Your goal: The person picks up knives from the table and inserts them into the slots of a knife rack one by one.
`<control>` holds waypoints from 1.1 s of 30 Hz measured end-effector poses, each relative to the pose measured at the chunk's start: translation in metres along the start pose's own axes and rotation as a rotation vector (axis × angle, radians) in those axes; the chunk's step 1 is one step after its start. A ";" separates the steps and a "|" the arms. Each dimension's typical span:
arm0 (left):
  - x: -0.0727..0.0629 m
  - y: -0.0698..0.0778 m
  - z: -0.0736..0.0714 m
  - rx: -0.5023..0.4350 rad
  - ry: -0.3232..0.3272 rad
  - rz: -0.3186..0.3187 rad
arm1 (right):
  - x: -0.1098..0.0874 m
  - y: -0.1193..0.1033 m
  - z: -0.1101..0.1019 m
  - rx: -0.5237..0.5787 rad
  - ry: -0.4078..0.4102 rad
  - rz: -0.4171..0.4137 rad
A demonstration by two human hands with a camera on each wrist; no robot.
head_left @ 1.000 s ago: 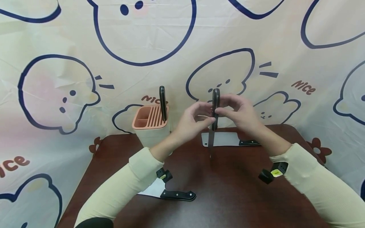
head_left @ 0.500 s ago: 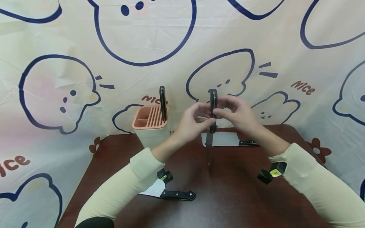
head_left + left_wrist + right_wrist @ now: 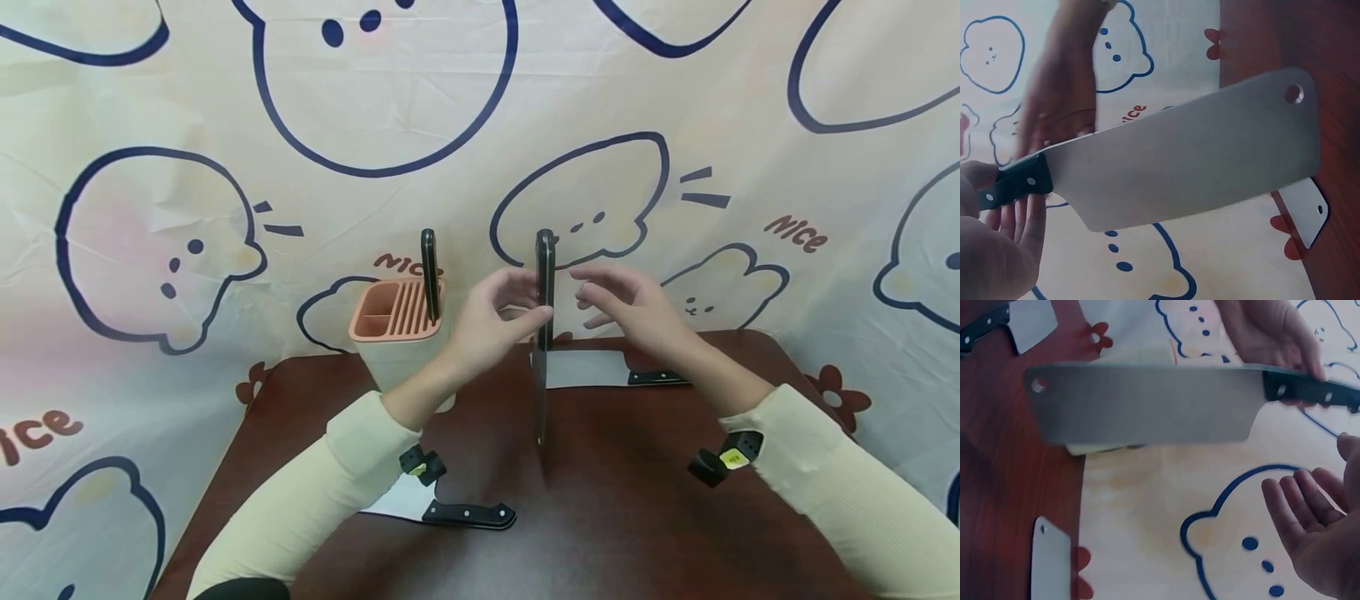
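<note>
A cleaver [image 3: 1191,150] with a black riveted handle hangs blade down above the table, edge-on in the head view. My left hand [image 3: 498,321] pinches its handle between thumb and fingers. Just right of the handle, my right hand [image 3: 626,304] is apart from it, its fingers loosely bent and holding nothing; the right wrist view shows the gap between that hand [image 3: 1316,519] and the handle. Left of my hands stands a knife block [image 3: 397,337], pale with a salmon slotted top. One black-handled knife [image 3: 430,275] stands in its rightmost part, blade hidden.
Behind my hands a second cleaver [image 3: 588,367] lies flat near the table's back edge. Another black-handled knife [image 3: 468,513] lies near my left forearm, its blade partly hidden by the sleeve. The dark brown table [image 3: 637,500] meets a printed cloth [image 3: 375,208] at the back.
The cleaver has moved a little left in my left hand. My right hand, which was touching the handle before, has let go and now sits apart on the right.
</note>
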State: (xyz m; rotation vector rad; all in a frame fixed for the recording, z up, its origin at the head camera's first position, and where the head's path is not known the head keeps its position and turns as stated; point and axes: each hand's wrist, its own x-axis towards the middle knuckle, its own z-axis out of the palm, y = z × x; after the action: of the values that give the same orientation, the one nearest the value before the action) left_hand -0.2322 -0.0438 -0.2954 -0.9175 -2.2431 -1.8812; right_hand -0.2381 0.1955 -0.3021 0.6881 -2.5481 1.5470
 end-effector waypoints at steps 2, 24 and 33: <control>-0.001 0.002 -0.003 0.010 0.004 -0.004 | -0.001 0.007 -0.002 -0.008 -0.016 0.017; -0.022 0.020 -0.039 0.044 0.059 -0.041 | -0.028 0.094 -0.026 -0.295 -0.076 0.102; -0.031 0.032 -0.057 0.103 0.085 -0.075 | -0.041 0.127 -0.036 -0.407 -0.098 0.144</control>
State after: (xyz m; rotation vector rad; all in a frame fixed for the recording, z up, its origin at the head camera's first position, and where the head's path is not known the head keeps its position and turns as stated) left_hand -0.2095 -0.1057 -0.2664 -0.7346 -2.3297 -1.7778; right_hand -0.2600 0.2889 -0.4008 0.5499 -2.9117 0.9894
